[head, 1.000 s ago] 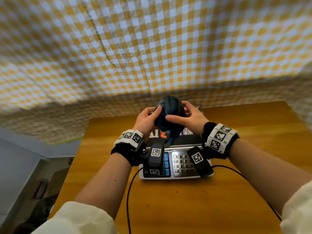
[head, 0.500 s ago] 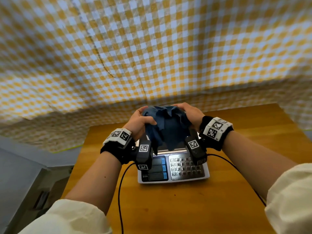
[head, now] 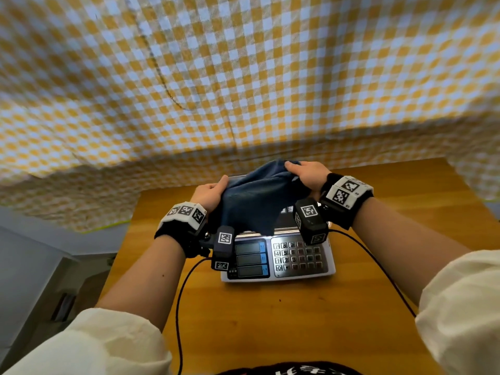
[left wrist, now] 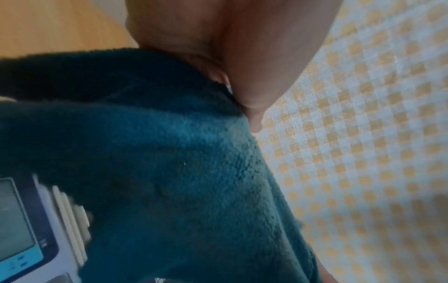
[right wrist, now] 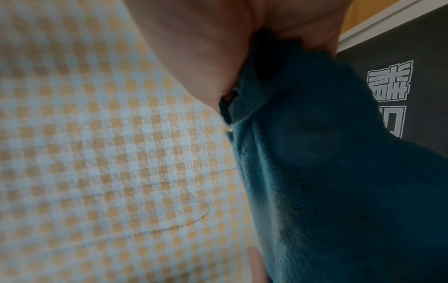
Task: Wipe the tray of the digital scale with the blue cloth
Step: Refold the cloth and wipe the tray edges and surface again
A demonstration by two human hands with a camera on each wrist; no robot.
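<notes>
A dark blue fleecy cloth (head: 257, 201) hangs spread between both hands above the digital scale (head: 278, 255). My left hand (head: 209, 194) pinches its left edge, thumb on top. My right hand (head: 307, 174) grips the right edge, a little higher and farther back. In the left wrist view the cloth (left wrist: 169, 172) fills the frame under the thumb (left wrist: 254, 72), with the scale's display (left wrist: 17, 220) at lower left. In the right wrist view the cloth (right wrist: 339, 172) drapes before the dark tray (right wrist: 417, 63) with white characters. The cloth hides most of the tray.
The scale stands on a wooden table (head: 270, 320), keypad (head: 297, 255) and displays facing me. Black cables (head: 181, 307) run from the wrists toward me. A yellow-and-white checked cloth (head: 243, 77) hangs behind the table. A grey cabinet (head: 32, 280) stands at the left.
The cloth was bunched between the hands a second ago. The hands have drawn apart and opened it into a spread sheet over the scale.
</notes>
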